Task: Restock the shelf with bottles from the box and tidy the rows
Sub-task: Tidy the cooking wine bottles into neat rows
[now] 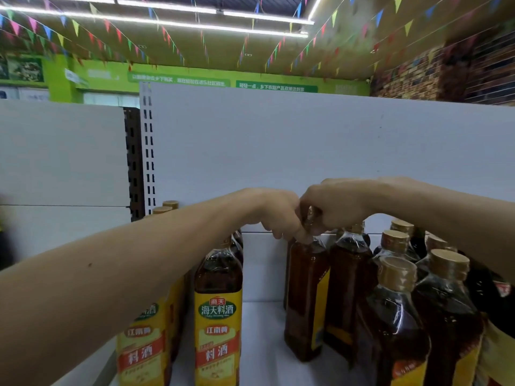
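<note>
A dark amber bottle (305, 296) with a yellow label turned to the right stands on the white shelf (262, 344). Both my hands meet at its neck. My left hand (278, 215) touches the bottle's shoulder with curled fingertips. My right hand (331, 204) grips the cap and neck from above and hides the cap. To the left stand rows of like bottles (218, 310) with labels facing forward. To the right stand several more bottles (395, 316) with gold caps.
A white back panel (306, 140) rises behind the shelf, with a slotted upright (147, 151) at the left. A gap of bare shelf lies between the left rows and the gripped bottle. The box is not in view.
</note>
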Tool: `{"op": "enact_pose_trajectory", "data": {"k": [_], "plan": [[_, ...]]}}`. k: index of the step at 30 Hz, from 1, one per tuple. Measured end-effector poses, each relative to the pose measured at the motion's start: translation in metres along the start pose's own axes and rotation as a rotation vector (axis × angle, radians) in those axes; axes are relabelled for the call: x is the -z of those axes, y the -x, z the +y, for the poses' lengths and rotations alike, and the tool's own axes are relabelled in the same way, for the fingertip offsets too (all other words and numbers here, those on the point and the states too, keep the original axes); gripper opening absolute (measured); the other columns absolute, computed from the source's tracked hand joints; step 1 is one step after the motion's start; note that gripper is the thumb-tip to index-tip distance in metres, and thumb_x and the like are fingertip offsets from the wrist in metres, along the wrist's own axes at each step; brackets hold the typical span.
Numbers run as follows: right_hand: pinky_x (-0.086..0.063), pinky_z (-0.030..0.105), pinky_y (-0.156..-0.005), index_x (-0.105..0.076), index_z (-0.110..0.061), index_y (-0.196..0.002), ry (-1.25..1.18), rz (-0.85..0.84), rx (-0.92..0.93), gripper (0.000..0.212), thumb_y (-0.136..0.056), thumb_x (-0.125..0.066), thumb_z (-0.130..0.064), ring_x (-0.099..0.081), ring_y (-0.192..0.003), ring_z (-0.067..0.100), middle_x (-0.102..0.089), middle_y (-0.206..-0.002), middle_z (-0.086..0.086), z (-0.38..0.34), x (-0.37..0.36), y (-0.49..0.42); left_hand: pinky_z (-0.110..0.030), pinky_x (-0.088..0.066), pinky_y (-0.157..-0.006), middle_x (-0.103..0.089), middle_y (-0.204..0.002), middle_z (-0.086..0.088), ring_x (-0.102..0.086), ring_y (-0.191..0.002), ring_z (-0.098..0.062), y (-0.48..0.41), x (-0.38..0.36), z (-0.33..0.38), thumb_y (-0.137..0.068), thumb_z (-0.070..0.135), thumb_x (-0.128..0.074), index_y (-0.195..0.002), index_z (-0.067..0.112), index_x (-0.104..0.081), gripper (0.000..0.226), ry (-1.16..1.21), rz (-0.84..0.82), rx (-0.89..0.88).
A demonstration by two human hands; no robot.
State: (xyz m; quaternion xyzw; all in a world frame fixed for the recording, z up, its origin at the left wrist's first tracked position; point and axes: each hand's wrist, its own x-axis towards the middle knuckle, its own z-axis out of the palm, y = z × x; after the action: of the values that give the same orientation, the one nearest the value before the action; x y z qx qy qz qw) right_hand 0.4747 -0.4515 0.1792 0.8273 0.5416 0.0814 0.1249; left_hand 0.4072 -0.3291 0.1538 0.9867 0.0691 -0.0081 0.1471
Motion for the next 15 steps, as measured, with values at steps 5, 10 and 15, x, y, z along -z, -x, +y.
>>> {"op": "enact_pose_trajectory", "data": {"k": [5, 10, 15], "plan": [[-0.055, 0.032, -0.069, -0.074, -0.018, -0.098, -0.051, -0.011, -0.03, 0.025, -0.093, -0.061, -0.04, -0.07, -0.079, 0.02, -0.074, -0.084, 0.002, 0.005, -0.004, -0.007, -0.028, -0.051, -0.081, -0.067, -0.085, 0.001, -0.066, -0.088, -0.018, 0.003, -0.005, 0.001, -0.089, 0.047, -0.072, -0.112, 0.009, -0.07, 0.044, -0.011, -0.019, 0.002], [-0.042, 0.014, -0.049, -0.075, -0.01, -0.087, -0.107, 0.018, -0.081, 0.033, -0.094, -0.054, -0.034, -0.069, -0.059, 0.01, -0.074, -0.069, -0.001, 0.001, -0.007, -0.019, -0.039, -0.055, -0.091, -0.073, -0.106, -0.004, -0.068, -0.084, -0.021, -0.003, -0.01, -0.005, -0.086, 0.055, -0.073, -0.101, 0.026, -0.07, 0.032, 0.025, 0.007, 0.013], [-0.054, 0.018, -0.056, -0.075, -0.002, -0.091, -0.314, -0.051, -0.1, 0.028, -0.094, -0.055, -0.022, -0.069, -0.055, 0.012, -0.076, -0.071, 0.004, 0.001, -0.004, -0.027, -0.04, -0.057, -0.094, -0.072, -0.108, 0.001, -0.073, -0.08, -0.023, -0.007, -0.008, -0.01, -0.085, 0.045, -0.078, -0.1, 0.024, -0.069, 0.027, 0.023, 0.026, 0.022]]}}
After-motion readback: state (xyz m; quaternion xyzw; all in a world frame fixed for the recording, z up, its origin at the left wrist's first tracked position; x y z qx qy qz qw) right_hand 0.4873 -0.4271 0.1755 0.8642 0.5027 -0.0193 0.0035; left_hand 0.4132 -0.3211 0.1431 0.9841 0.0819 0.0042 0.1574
